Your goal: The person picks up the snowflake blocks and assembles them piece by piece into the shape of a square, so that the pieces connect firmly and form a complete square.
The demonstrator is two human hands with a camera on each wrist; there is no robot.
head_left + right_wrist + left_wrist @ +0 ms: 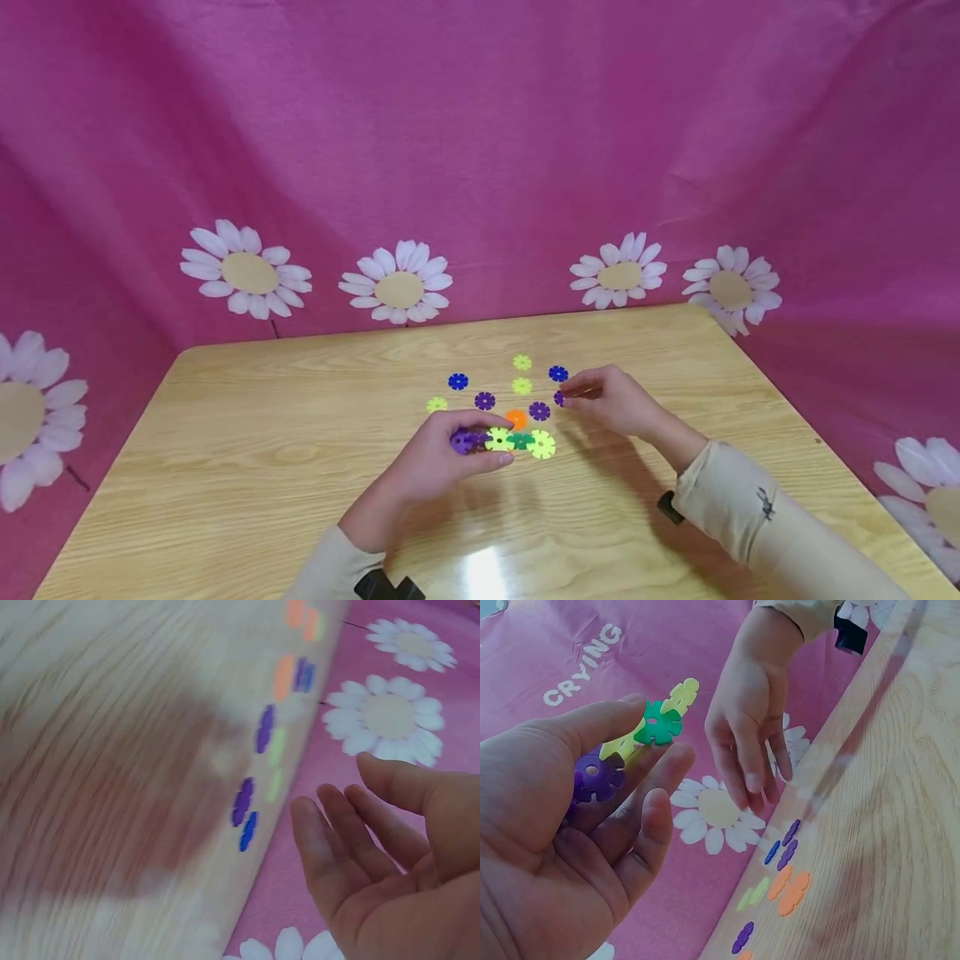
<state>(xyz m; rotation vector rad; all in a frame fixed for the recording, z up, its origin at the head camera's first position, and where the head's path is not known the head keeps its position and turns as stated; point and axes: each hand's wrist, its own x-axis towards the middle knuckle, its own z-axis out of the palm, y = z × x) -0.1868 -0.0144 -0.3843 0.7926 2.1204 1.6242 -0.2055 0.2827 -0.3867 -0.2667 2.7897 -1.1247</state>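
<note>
Left hand (425, 457) pinches snowflake-disc chain (506, 435), lower centre of head view. Right hand (621, 405) holds nothing, fingers parted, near loose purple disc (558, 398), right of centre. Advisable: pinch disc by rim; steady chain lightly, without twisting.

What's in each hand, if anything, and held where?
Left hand: a chain of linked discs, gripped about the inner yellow disc, next to the purple end; exact contact partly hidden. Right hand: nothing held.
</note>
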